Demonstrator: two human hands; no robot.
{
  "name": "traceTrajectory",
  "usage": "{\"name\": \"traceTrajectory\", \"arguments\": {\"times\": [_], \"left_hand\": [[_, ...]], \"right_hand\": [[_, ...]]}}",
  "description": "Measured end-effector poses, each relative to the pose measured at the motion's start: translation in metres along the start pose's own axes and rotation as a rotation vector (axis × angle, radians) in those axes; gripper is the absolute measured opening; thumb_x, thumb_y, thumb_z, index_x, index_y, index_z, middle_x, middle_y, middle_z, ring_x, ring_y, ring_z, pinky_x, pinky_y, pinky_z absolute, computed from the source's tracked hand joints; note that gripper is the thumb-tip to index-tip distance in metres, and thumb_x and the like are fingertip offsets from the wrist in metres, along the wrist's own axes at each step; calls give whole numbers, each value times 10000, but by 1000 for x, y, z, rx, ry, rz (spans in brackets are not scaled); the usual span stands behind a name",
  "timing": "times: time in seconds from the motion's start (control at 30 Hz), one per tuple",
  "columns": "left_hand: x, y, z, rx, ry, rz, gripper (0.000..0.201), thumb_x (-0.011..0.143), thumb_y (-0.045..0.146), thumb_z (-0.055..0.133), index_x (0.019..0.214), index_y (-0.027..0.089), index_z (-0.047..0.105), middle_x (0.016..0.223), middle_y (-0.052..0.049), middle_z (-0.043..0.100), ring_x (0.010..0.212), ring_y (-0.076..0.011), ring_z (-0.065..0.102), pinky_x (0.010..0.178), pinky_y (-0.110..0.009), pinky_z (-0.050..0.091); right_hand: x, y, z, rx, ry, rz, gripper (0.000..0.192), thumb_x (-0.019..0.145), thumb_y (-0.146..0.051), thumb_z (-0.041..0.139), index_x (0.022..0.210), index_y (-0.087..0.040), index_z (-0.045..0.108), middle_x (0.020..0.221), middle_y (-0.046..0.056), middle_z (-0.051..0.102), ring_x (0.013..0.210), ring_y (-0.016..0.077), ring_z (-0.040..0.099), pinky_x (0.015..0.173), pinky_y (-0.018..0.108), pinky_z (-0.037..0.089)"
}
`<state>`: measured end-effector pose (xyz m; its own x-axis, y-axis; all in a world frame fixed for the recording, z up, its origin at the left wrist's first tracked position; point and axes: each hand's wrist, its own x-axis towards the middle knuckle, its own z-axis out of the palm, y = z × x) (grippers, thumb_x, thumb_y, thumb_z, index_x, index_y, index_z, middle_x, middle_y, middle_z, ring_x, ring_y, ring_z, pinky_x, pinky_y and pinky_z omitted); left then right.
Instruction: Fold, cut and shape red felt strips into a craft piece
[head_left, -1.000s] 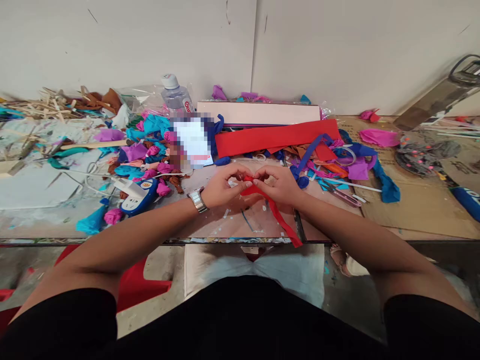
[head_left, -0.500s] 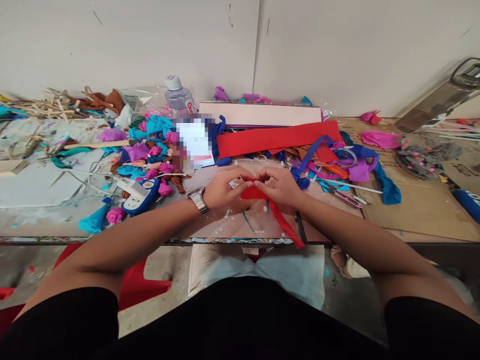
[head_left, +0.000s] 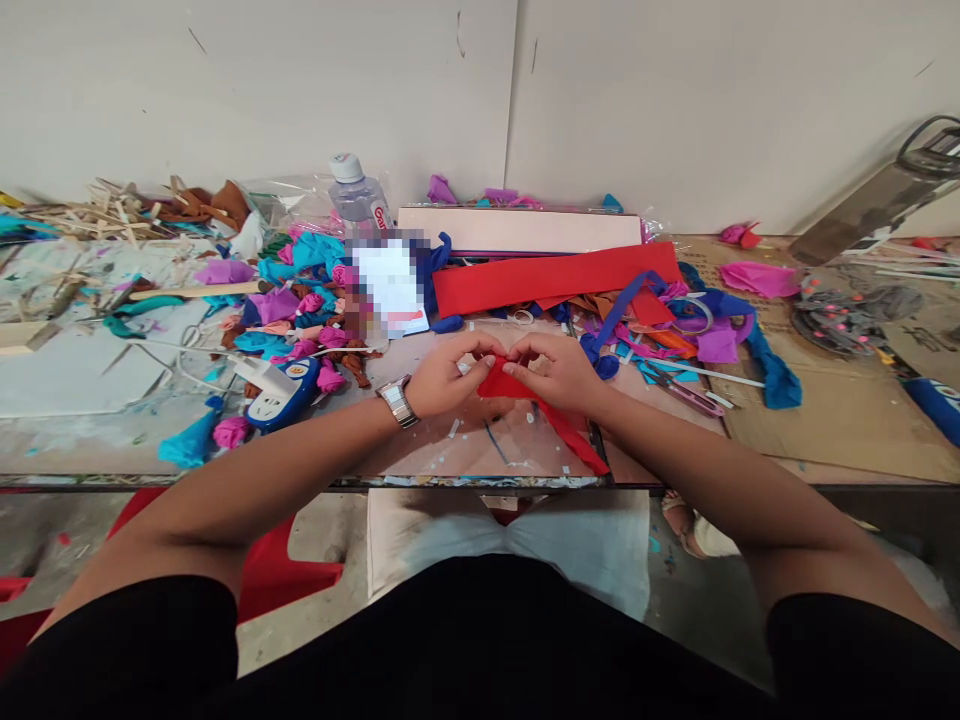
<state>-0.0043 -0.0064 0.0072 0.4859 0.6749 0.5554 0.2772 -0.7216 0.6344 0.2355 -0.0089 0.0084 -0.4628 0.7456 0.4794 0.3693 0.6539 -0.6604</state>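
Note:
Both my hands meet over the middle of the worktable, pinching one end of a red paper strip (head_left: 559, 425). My left hand (head_left: 446, 378), with a metal watch on its wrist, grips the strip's folded end from the left. My right hand (head_left: 559, 372) holds the same end from the right, fingertips almost touching the left ones. The strip's loose tail trails down and right toward the table's front edge. Behind my hands lies a long folded red sheet (head_left: 551, 275).
Crumpled paper buds in pink, cyan and purple (head_left: 296, 300) pile up at the left, beside a blue and white power strip (head_left: 277, 390). A plastic bottle (head_left: 356, 195) stands at the back. Blue and purple strips (head_left: 720, 335) lie right, wooden sticks (head_left: 97, 210) far left.
The strip's tail has been drawn up; its lower tip now lies on the table instead of hanging past the front edge. My fingers have shifted slightly on the folded end.

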Motion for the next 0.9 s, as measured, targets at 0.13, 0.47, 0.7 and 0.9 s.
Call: {"name": "traceTrajectory", "arguments": {"times": [0.13, 0.47, 0.7, 0.9], "left_hand": [[-1, 0, 0, -1, 2, 13, 225, 1077, 321, 566, 1121, 188, 743, 1051, -71, 805, 916, -184, 748, 851, -329, 598], [-4, -1, 1, -63, -46, 9, 294, 1093, 372, 574, 1320, 197, 640, 1158, -101, 799, 976, -194, 776, 893, -346, 603], [-4, -6, 1, -158, -40, -70, 391, 1105, 463, 566, 1396, 203, 580, 1108, -96, 783, 967, -182, 751, 871, -321, 573], [-3, -3, 1, -136, -75, -10, 400, 1122, 438, 524, 1442, 200, 556, 1176, -124, 763, 999, -190, 742, 901, -338, 573]], "right_hand": [[0, 0, -1, -21, 6, -2, 311, 1004, -513, 721, 931, -212, 752, 846, 35, 779, 719, 180, 685, 693, 314, 512], [2, -1, -2, -56, -29, 16, 387, 1015, -585, 698, 904, -218, 749, 812, 21, 769, 733, 183, 665, 719, 311, 495], [1, -7, -5, -24, 8, -7, 331, 1022, -549, 684, 956, -228, 732, 851, 29, 768, 739, 192, 670, 722, 332, 528], [1, -6, -4, -41, 4, -36, 297, 1041, -499, 652, 937, -229, 719, 840, 28, 755, 739, 190, 662, 741, 340, 527]]}}
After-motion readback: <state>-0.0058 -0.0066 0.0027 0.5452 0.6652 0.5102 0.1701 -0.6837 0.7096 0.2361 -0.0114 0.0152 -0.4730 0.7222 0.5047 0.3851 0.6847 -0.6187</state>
